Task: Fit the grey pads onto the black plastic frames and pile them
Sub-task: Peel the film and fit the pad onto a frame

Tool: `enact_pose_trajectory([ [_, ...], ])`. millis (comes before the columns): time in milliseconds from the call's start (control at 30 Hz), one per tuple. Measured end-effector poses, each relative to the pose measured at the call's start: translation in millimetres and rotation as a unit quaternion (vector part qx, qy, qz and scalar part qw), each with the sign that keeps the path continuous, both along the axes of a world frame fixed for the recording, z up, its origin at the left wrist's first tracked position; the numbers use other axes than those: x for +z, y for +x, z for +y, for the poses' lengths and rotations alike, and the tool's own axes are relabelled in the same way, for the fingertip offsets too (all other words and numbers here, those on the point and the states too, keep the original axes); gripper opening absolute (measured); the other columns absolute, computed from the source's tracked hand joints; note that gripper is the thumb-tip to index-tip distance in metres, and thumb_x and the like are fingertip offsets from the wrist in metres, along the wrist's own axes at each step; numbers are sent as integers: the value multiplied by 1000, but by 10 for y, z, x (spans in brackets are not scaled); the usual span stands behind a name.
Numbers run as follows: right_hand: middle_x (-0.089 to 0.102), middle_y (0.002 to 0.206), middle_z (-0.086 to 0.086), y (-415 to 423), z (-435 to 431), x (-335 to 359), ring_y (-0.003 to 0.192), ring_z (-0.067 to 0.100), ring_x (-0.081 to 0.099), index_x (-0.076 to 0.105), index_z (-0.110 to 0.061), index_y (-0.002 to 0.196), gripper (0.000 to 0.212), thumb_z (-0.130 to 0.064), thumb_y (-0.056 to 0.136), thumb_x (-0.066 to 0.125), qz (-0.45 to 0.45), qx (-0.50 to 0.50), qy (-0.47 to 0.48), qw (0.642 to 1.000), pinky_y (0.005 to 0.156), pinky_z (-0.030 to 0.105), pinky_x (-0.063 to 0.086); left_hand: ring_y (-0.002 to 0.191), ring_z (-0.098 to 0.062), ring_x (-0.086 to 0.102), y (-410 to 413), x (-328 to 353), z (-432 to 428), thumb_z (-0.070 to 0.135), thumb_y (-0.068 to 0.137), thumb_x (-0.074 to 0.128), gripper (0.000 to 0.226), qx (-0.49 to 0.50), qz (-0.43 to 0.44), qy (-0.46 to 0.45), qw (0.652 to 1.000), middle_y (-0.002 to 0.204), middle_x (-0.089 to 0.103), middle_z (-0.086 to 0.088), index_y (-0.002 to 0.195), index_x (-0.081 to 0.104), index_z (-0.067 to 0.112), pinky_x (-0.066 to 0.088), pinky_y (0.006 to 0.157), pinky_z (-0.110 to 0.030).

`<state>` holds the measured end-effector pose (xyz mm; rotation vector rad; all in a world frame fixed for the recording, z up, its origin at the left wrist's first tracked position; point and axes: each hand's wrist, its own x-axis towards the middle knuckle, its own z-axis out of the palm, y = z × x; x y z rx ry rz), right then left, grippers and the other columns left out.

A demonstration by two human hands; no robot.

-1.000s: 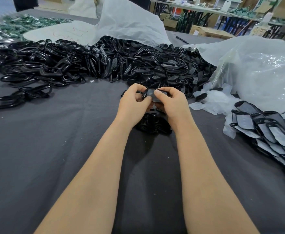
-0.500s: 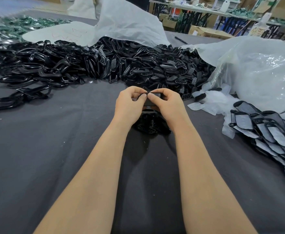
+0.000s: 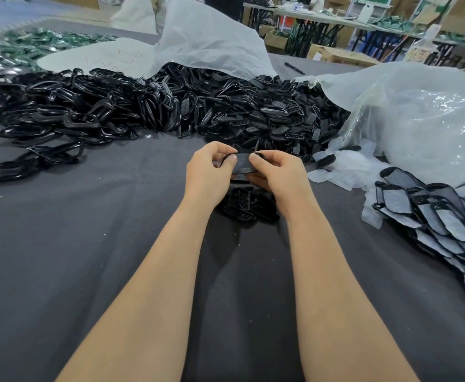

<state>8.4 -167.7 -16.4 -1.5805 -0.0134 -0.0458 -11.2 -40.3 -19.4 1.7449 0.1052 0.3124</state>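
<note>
Hands meet over the dark cloth [image 3: 93, 257]: left hand [image 3: 210, 175] and right hand [image 3: 279, 176] each pinch an end of the small black oval plastic frame [image 3: 243, 170], just above a near stack of black frames [image 3: 246, 206]. It seems light, with a stiff rim and a soft grey pad [image 3: 242, 160]; best gripped by the rim edges

Entry 1, thumbs: half a second ago your two thumb tips met on top of the black plastic frame [image 3: 242, 170]. Now they stand apart, the left hand [image 3: 209, 175] pressing near one end and the right hand [image 3: 276, 176] near the other.
Entry 2, frame face: a second ago it tilted up with a pale patch catching the light, then your thumbs hid it. Now a wide dark strip shows level between them.
Entry 3, frame end: a second ago a black loop stuck out past your left knuckles. Now your fingers [image 3: 219, 149] cover that side.
</note>
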Motion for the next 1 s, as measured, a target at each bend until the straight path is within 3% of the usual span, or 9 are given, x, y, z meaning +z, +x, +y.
enact_pose_trajectory([
  [133,70,84,5,-6,2,0,73,9,69,68,-10,92,12,-4,93,58,11,17,-4,1000,65,19,55,96,-23,64,3,-18,1,11,93,60,21,4,-3,5,1000,90,63,5,84,61,30,54,89,-45],
  [367,68,82,3,10,33,-7,72,8,67,64,-19,82,18,-6,93,58,-6,-9,-51,999,62,17,53,94,-18,64,2,-13,5,13,93,60,15,10,-2,19,1000,89,63,9,88,62,28,55,89,-43],
  [533,68,84,1,33,-2,-17,76,10,67,65,-19,87,16,-6,93,58,-2,-26,-44,999,67,21,55,92,-23,68,-20,0,7,16,92,63,13,-34,23,12,999,94,70,-5,97,61,27,55,89,-44],
  [667,70,95,8,32,-12,-26,88,19,68,66,-14,96,13,-6,94,57,8,-40,-39,998,75,29,58,70,-8,71,-27,-2,7,5,95,57,20,-59,45,-9,997,87,71,-4,109,60,19,58,70,-20],
  [733,69,96,9,21,0,-13,86,18,68,66,-14,99,13,-7,95,55,13,-33,-18,999,70,24,57,66,-4,70,-33,9,8,4,95,56,22,-52,41,-7,998,87,71,-5,105,58,24,56,65,-16],
  [900,68,96,7,2,-41,12,73,12,71,61,-20,105,16,-8,96,54,21,-1,-53,998,61,18,53,73,-9,71,-42,7,11,6,95,57,23,-30,41,8,999,92,72,-7,105,58,25,58,77,-28],
  [1000,69,90,9,15,-30,-4,71,13,70,60,-20,98,16,-6,92,58,-5,-21,-109,994,64,22,55,66,-2,69,-39,7,17,6,94,58,23,-29,36,7,999,88,71,-4,107,59,25,57,70,-18],
])
